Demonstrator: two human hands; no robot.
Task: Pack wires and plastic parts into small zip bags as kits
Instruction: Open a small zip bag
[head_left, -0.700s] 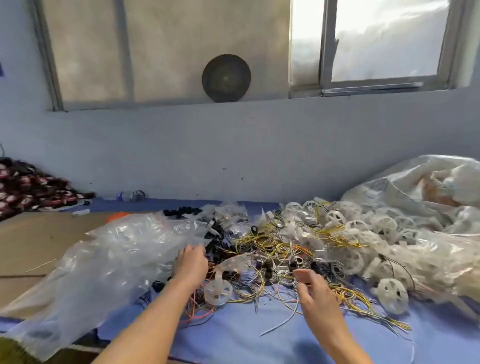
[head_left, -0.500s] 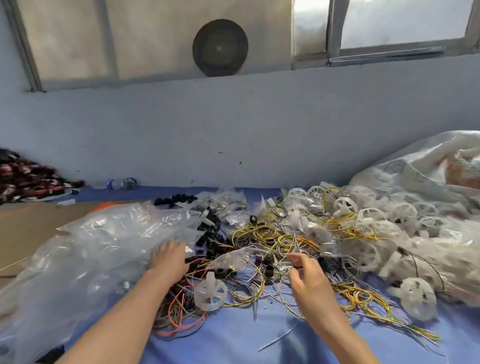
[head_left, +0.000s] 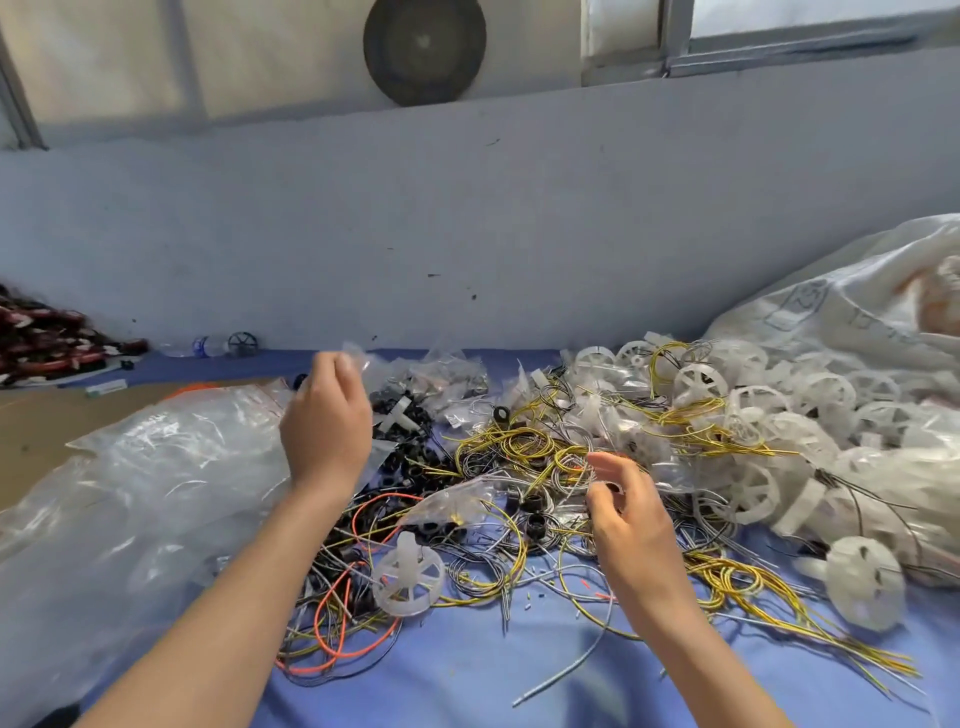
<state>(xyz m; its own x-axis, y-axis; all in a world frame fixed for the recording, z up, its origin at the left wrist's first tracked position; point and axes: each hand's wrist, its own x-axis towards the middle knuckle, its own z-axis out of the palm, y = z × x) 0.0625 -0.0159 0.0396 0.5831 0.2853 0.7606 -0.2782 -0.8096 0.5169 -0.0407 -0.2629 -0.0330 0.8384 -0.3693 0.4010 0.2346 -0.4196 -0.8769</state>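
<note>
- The left hand (head_left: 326, 431) is raised above the pile, back toward the camera, fingers curled; thumb and forefinger pinch the top of a small clear zip bag (head_left: 358, 361), blurred and hard to make out.
- The right hand (head_left: 626, 512) hovers over the wires (head_left: 524, 452), fingers loosely curled and half open; I cannot tell whether it has hold of anything.
- The wires, yellow, grey, black and orange, lie tangled on the blue desk (head_left: 467, 670) between and in front of both hands.
- A white plastic wheel (head_left: 409, 577) sits on the wires just in front of the left forearm; another wheel (head_left: 865, 582) lies near the desk's right side.
- More white wheels are heaped at the right (head_left: 779, 415), against a large white sack (head_left: 841, 312).
- A heap of clear bags (head_left: 156, 467) spreads to the left, under the left forearm.
- Small black rings (head_left: 535, 512) are scattered among the wires near the right hand.
</note>
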